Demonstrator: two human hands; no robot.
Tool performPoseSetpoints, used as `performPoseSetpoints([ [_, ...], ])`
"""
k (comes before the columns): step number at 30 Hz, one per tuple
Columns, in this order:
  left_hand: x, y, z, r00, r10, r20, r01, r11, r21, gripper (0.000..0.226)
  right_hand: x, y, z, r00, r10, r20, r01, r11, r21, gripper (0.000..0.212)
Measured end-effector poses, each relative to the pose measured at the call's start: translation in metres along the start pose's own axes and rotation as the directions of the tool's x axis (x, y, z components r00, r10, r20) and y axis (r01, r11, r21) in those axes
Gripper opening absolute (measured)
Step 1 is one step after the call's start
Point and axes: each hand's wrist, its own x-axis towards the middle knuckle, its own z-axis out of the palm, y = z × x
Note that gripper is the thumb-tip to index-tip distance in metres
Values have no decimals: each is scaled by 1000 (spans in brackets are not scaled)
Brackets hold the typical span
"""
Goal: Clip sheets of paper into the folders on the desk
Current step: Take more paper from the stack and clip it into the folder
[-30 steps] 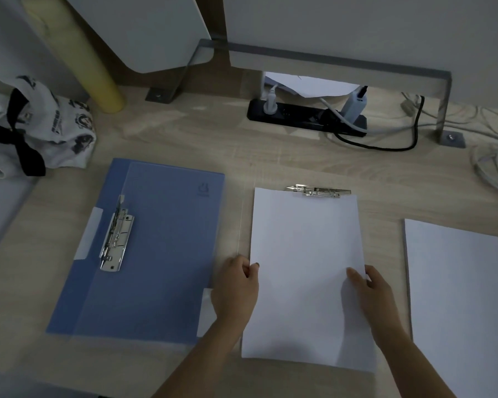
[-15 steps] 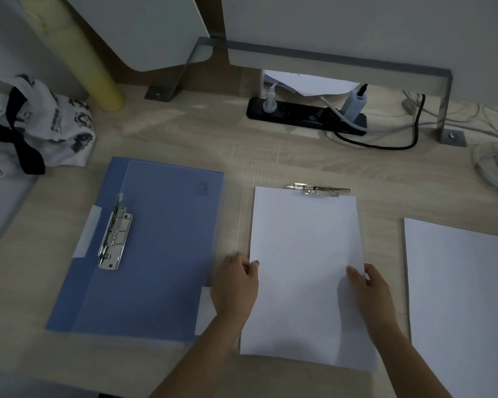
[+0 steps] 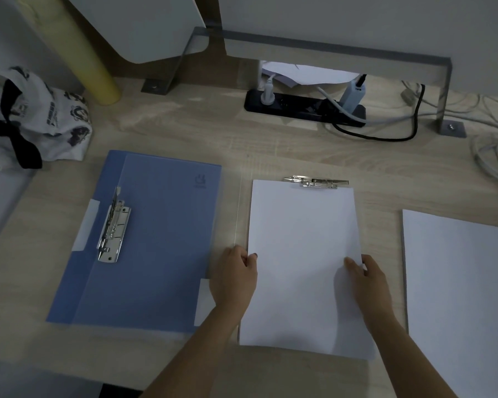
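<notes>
A white sheet of paper (image 3: 302, 248) lies on the desk in front of me, on a clear folder whose left edge (image 3: 237, 214) barely shows. Its top edge sits just under a raised metal clip (image 3: 316, 181). My left hand (image 3: 233, 274) grips the sheet's left edge, thumb on top. My right hand (image 3: 368, 280) grips the right edge the same way. A blue folder (image 3: 161, 237) lies open to the left, with its own metal clip (image 3: 112, 228) standing up at its left side. A stack of white paper (image 3: 460, 288) lies at the right.
A black power strip (image 3: 302, 109) with plugs and cables sits at the back, and more cables (image 3: 495, 150) trail at the far right. A printed cloth bag (image 3: 35, 122) and a yellow roll (image 3: 78, 47) stand at the back left. The desk's front edge runs close below my arms.
Both hands have pushed the sheet a little farther up, so its top edge now reaches the metal clip. The blue folder and the paper stack have not moved.
</notes>
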Motion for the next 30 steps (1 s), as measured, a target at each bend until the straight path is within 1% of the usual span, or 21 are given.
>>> performPoseSetpoints([
  [3, 0, -1, 0, 1000, -1, 0, 1, 1000, 1, 21, 1, 0, 1, 1000, 3, -7, -3, 1000, -12, 50],
  [6, -1, 1, -1, 1000, -5, 1, 5, 1000, 12, 21, 1, -1, 1, 1000, -14, -23, 13, 999, -44, 43],
  [10, -1, 1, 0, 1000, 2, -11, -2, 999, 34, 20, 1, -3, 5, 997, -15, -71, 5, 991, -137, 44],
  [15, -1, 2, -1, 1000, 6, 9, -6, 998, 62, 20, 1, -1, 8, 991, -34, -132, 3, 973, -230, 38],
  [17, -1, 3, -1, 1000, 6, 5, -6, 998, 56, 21, 0, -2, 7, 980, -78, -182, 32, 970, -242, 38],
  [19, -3, 6, -1, 999, 17, -34, -15, 996, 84, 20, -2, -4, 5, 957, -181, -227, 103, 944, -315, 43],
  [20, -4, 6, -1, 996, 54, -66, -46, 991, 123, 23, -2, -6, 5, 946, -230, -227, 145, 930, -339, 45],
  [22, -4, 6, 2, 977, 195, -92, -177, 969, 174, 39, -2, -6, 7, 935, -312, -169, 246, 913, -326, 46],
  [24, -3, 6, 6, 937, 350, 2, -346, 925, 156, 61, -2, -5, 11, 915, -396, -77, 349, 873, -342, 46],
  [26, 1, 5, 12, 868, 479, 131, -496, 853, 164, 74, -2, -2, 13, 896, -442, -34, 393, 827, -402, 45],
  [28, 8, 6, 18, 810, 535, 240, -580, 791, 193, 74, 0, -1, 13, 897, -441, -27, 390, 819, -421, 46],
  [30, 14, 7, 24, 793, 537, 286, -598, 775, 204, 66, 1, -1, 13, 900, -436, -18, 388, 820, -420, 45],
])
